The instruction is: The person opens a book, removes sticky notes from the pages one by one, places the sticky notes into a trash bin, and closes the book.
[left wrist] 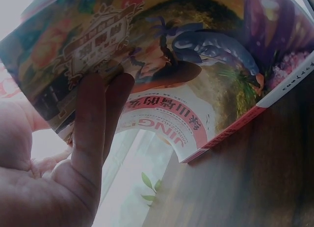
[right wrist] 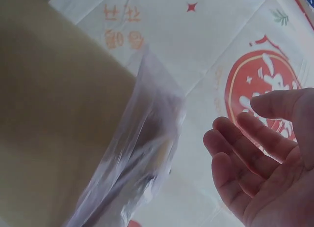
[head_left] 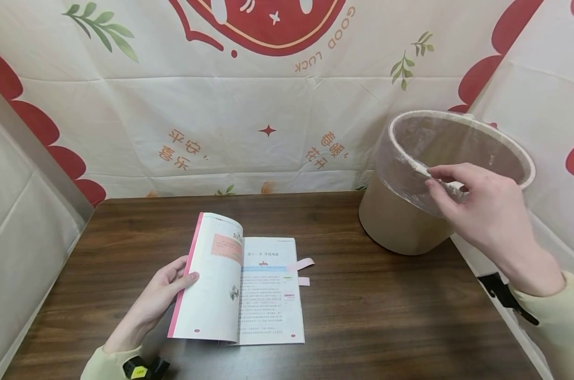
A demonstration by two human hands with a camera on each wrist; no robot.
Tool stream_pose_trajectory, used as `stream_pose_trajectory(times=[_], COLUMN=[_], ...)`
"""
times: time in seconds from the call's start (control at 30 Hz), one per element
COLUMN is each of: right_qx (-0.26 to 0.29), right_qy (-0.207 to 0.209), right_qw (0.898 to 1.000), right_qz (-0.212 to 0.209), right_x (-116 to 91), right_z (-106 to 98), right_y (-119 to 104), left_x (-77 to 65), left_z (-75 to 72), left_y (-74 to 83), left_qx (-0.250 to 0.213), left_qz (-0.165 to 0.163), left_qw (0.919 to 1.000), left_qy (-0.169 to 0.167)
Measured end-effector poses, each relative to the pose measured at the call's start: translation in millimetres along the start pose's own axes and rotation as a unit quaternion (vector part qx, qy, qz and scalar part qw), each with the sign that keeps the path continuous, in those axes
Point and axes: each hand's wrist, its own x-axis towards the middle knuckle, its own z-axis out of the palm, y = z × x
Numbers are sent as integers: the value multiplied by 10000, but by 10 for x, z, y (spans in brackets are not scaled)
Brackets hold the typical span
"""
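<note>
An open book lies on the wooden table, its left part lifted and curving upward. My left hand holds that lifted part by its pink edge, thumb on the page and fingers behind the cover. From below, the left wrist view shows the illustrated cover with fingers against it. Two pale pink paper strips stick out from the book's right side. My right hand hovers at the near rim of a beige bin lined with a clear plastic bag. Its fingers are loosely bent and hold nothing visible.
The bin stands at the table's back right corner. Behind the table hangs a white printed cloth with red and green patterns. Pale cloth also covers the left side.
</note>
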Motion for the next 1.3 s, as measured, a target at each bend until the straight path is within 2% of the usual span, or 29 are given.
stream_pose_trajectory(times=[0.23,0.67,1.13,1.3], right_qx=[143,506,664,768], right_qy=[-199,-637,-977,-1215], right_qw=[9996,9965,9928,9896], right_qz=[-148,-178,-175,-102], right_x=[-57,-231,-455,-528], right_z=[90,364,779,915], right_y=[-134,-293,-447,-527], left_x=[8,8,9,7], left_z=[4,11,12,10], left_y=[-1,-18,-17,-17], left_qx=[7,26,52,46], left_qz=[9,-14,8,31], left_qw=[10000,10000,9999,10000], left_qy=[5,53,95,81])
